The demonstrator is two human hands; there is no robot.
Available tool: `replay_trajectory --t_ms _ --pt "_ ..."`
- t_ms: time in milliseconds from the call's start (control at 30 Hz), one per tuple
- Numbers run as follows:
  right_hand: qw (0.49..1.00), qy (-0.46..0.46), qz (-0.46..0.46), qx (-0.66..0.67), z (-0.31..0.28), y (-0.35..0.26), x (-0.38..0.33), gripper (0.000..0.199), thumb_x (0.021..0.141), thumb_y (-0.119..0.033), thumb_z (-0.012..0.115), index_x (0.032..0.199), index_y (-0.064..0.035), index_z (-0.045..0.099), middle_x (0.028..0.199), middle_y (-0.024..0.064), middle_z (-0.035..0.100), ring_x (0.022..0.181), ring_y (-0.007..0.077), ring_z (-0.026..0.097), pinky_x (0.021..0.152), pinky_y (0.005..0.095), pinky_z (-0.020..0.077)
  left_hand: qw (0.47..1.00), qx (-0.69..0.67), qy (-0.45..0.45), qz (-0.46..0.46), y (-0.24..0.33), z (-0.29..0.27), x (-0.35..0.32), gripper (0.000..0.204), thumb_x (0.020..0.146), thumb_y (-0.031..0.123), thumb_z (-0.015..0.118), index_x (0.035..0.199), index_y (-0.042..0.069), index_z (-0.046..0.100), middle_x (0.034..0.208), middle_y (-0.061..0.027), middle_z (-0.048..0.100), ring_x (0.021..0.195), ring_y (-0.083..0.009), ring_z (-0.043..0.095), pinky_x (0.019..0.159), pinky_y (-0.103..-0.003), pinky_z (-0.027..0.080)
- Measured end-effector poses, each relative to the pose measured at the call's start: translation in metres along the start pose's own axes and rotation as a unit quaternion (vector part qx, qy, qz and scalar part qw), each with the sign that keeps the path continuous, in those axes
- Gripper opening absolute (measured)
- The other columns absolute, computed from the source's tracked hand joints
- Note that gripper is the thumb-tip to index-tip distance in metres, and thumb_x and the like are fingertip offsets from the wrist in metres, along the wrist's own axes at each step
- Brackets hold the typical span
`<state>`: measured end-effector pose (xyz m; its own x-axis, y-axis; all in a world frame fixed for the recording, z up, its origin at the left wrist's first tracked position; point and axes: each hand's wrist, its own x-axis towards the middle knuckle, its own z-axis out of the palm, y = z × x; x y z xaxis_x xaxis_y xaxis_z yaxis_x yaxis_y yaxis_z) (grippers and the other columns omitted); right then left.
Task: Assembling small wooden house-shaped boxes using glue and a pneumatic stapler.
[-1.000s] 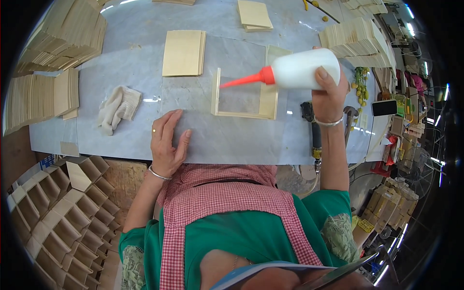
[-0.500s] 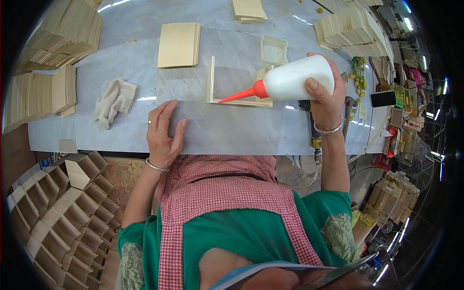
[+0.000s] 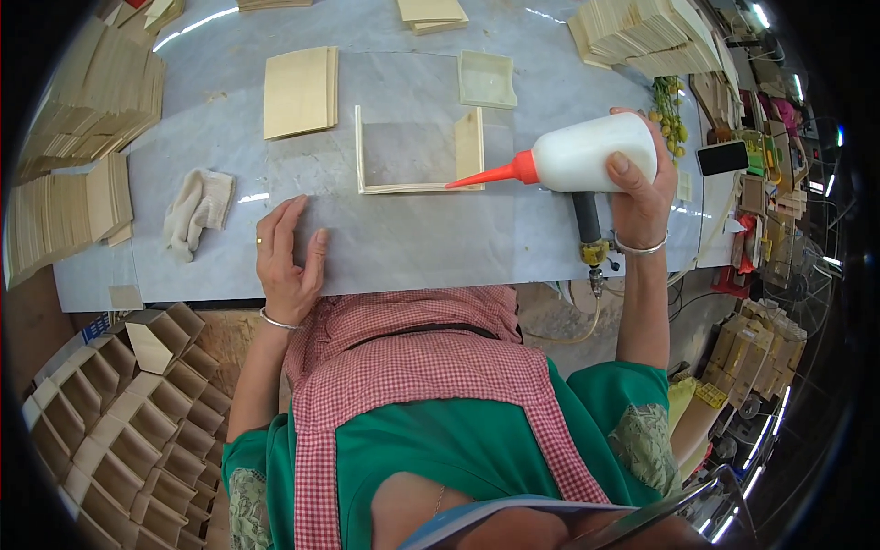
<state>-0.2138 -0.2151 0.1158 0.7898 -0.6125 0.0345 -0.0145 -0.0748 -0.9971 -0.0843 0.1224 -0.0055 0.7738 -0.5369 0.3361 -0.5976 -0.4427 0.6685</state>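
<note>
My right hand (image 3: 639, 179) grips a white squeeze glue bottle (image 3: 587, 154) with a long red nozzle. The bottle lies tilted sideways, its tip at the near edge of a three-sided wooden frame (image 3: 403, 190), toward that edge's right end. My left hand (image 3: 291, 252) rests on the grey table with fingers apart, holding nothing, to the left of and nearer than the frame. Beyond the frame are a small stack of thin wooden panels (image 3: 301, 92) and a shallow translucent tray (image 3: 487, 80).
Stacks of wooden panels stand at the left (image 3: 92, 96) and far right (image 3: 642, 37). A white glove (image 3: 199, 211) lies left of my left hand. Below the bottle is a black-handled air tool (image 3: 588, 220) with a hose. Assembled wooden boxes (image 3: 137, 403) fill the lower left.
The nozzle tip has travelled from the left end of the frame's near edge to near its right end. My right hand and the bottle moved right with it; my left hand stays on the table.
</note>
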Motion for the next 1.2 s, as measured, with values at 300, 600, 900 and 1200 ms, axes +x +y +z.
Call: replay_trajectory --t_ms 300,600,900,1200 --pt "0.999 0.036 -0.015 -0.002 -0.033 0.006 -0.010 0.059 0.072 -0.017 0.079 0.121 0.0027 0.053 0.103 0.0083 0.060 0.093 0.0161 0.058 0.085 0.0281 0.0465 1.000 0.022 -0.012 0.002 -0.001 0.001 0.000 0.037 0.085 0.010 0.064 0.120 0.000 0.057 0.115 -0.0183 0.056 0.104 -0.0320 0.055 0.087 -0.037 0.046" --pt "0.999 0.035 -0.006 0.023 -0.032 0.005 -0.002 0.054 0.074 -0.014 0.077 0.119 0.0023 0.053 0.103 0.0082 0.060 0.093 0.0158 0.058 0.085 0.0278 0.0461 0.999 0.025 -0.029 -0.005 -0.002 0.000 -0.001 0.037 0.088 0.012 0.061 0.123 0.001 0.055 0.118 -0.0176 0.055 0.108 -0.0312 0.054 0.091 -0.036 0.044" --pt "0.998 0.048 -0.019 0.044 -0.033 0.015 0.021 0.052 0.074 -0.011 0.077 0.119 0.0033 0.053 0.103 0.0091 0.060 0.093 0.0165 0.059 0.085 0.0283 0.0468 0.999 0.026 -0.022 0.002 0.002 0.001 -0.001 0.037 0.084 0.008 0.064 0.120 -0.002 0.056 0.113 -0.0187 0.056 0.102 -0.0326 0.054 0.088 -0.037 0.045" --pt "0.997 0.053 -0.031 0.056 -0.025 0.018 0.051 0.051 0.074 -0.008 0.077 0.118 0.0033 0.053 0.101 0.0089 0.061 0.093 0.0162 0.059 0.085 0.0281 0.0475 0.999 0.023 -0.025 -0.004 0.000 -0.001 0.006 0.037 0.084 0.008 0.063 0.119 -0.003 0.056 0.113 -0.0194 0.056 0.100 -0.0332 0.054 0.087 -0.037 0.045"
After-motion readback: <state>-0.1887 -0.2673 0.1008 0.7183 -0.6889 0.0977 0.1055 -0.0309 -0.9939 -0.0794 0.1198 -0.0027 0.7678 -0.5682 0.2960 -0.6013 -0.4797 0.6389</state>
